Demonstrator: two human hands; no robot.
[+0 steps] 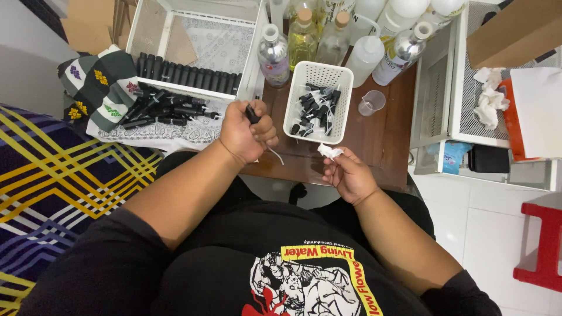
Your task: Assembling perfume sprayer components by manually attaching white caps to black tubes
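1. The left hand [246, 133] is clenched around a black spray-pump head [252, 113], its thin white dip tube [275, 154] dangling loose below the fist; the tube could snag on the table edge [304, 169] or bend.
2. The right hand [349, 175] pinches a crumpled white tissue [329, 151] at its fingertips, just beside the tube, near the white basket [304, 70] of pump heads.

The desk [386, 137] is dark reddish brown, the basket [319, 73] white, and the blanket [52, 175] navy with yellow plaid.
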